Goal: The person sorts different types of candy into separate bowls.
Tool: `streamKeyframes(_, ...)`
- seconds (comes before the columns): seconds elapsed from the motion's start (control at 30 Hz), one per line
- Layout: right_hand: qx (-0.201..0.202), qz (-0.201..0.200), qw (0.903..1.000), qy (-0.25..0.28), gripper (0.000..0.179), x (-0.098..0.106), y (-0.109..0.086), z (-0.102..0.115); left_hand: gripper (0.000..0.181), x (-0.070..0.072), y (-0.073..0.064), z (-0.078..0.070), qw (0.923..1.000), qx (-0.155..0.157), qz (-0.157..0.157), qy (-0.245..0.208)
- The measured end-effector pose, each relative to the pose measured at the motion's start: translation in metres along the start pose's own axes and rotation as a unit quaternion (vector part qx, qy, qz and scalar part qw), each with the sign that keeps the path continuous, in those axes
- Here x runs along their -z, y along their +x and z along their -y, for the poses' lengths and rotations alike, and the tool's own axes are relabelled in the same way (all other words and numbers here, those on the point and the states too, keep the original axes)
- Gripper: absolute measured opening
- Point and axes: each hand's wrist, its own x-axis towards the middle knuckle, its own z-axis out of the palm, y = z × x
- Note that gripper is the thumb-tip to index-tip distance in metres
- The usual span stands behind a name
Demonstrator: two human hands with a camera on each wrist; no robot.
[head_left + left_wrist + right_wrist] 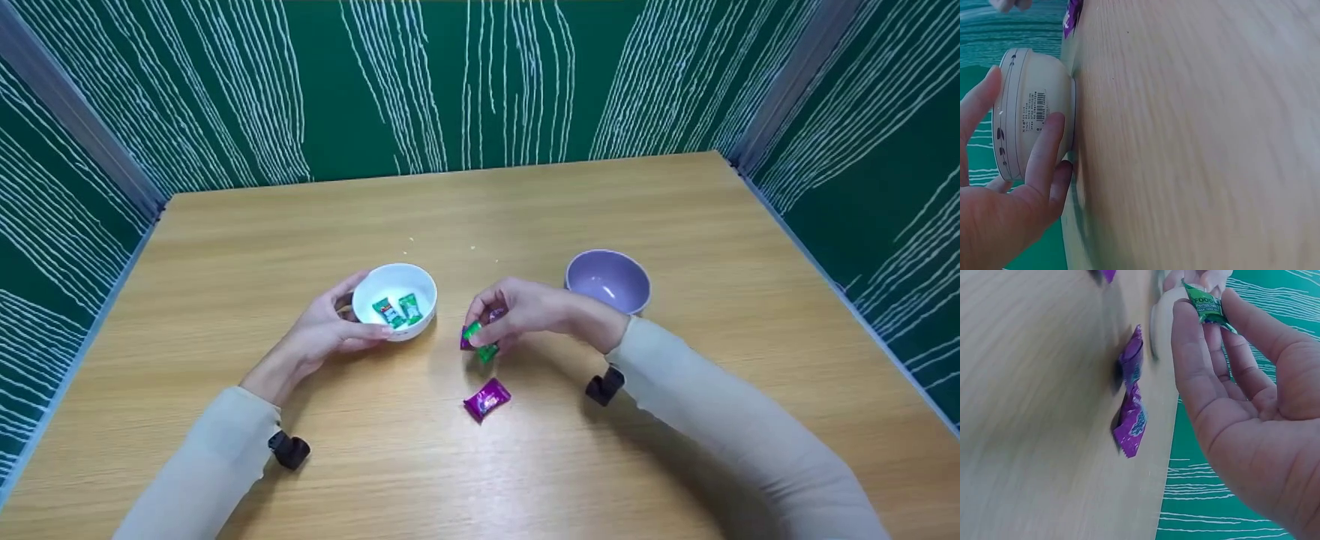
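A green packet (1206, 306) is in the right hand (521, 311), pinched between the thumb and fingertips, lettering on its wrapper. Beneath that hand, partly hidden by its fingers in the head view, 2 purple packets (1131, 391) lie end to end on the table (360, 435). Another purple packet (487, 399) lies just on the wearer's side of the right hand.

To the left of the right hand, and apart from it, is a white bowl (396, 276). The left hand (328, 330) holds it from its outer side, thumb at the rim and fingers spread round the wall. Inside, just beyond the left thumb, lie 2 green sachets (410, 308).

A purple bowl (607, 277) stands to the right of the right hand, behind its wrist. Small white specks (472, 247) dot the wood beyond both hands. Farther out, green panels (517, 90) with white lines rise past the table's edges.
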Motion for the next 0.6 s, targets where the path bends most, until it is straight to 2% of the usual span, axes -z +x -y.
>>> streamKeyframes(0.33,-0.008,-0.025,0.999,0.038,0.024,0.0,0.016,0.016,0.114,-0.001,0.0,-0.001,1.0,-0.002,0.003,0.001)
streamKeyframes(0.6,0.002,-0.03,0.9993,0.023,0.028,-0.002,0.03,0.031,0.115,0.001,0.0,0.0,0.9999,-0.003,0.003,0.011)
